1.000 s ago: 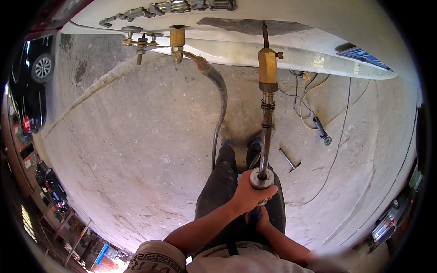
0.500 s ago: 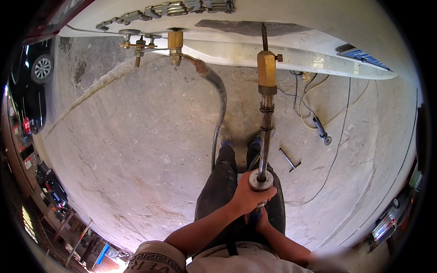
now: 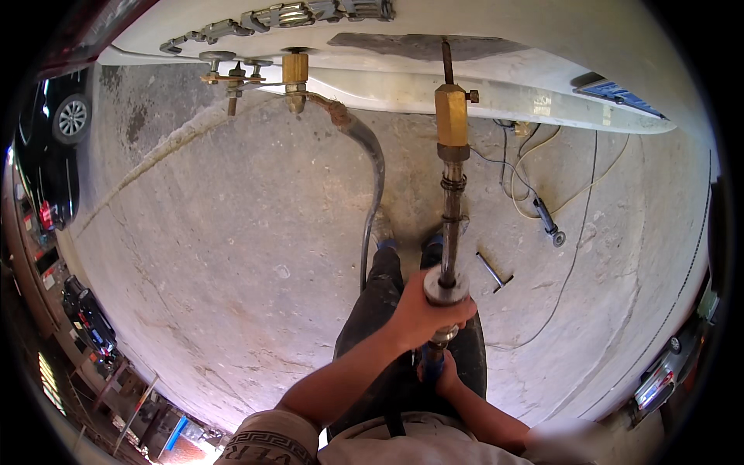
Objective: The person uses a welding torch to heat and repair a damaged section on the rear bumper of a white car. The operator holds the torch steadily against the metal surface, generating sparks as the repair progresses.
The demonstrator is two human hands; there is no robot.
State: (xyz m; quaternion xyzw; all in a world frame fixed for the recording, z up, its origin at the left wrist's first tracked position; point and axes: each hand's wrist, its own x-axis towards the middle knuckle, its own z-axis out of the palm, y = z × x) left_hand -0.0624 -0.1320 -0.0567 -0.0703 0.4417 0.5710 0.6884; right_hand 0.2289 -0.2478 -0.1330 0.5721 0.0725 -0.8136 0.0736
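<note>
A slide hammer (image 3: 450, 221) stretches from my body to a white car panel (image 3: 558, 31). Its thin tip meets the panel at a grey bare patch (image 3: 387, 43); whether it is fixed there I cannot tell. My left hand (image 3: 422, 314) is wrapped round the sliding weight (image 3: 446, 288) on the steel rod. Closer to my body, my right hand (image 3: 446, 377) grips the blue handle (image 3: 431, 361) at the rod's end, its fingers partly hidden. A brass block (image 3: 452, 114) with a side screw sits near the tip.
Left of the tool, a brass clamp (image 3: 295, 70) with a thick cable (image 3: 370, 147) is attached at the panel. On the concrete floor lie a T-shaped tool (image 3: 494, 273), a grey cylindrical tool (image 3: 548, 225) and thin cords. A dark car (image 3: 62, 147) stands far left.
My left hand has slid the weight up the rod toward the panel, opening a gap between it and the handle. My right hand stays on the handle.
</note>
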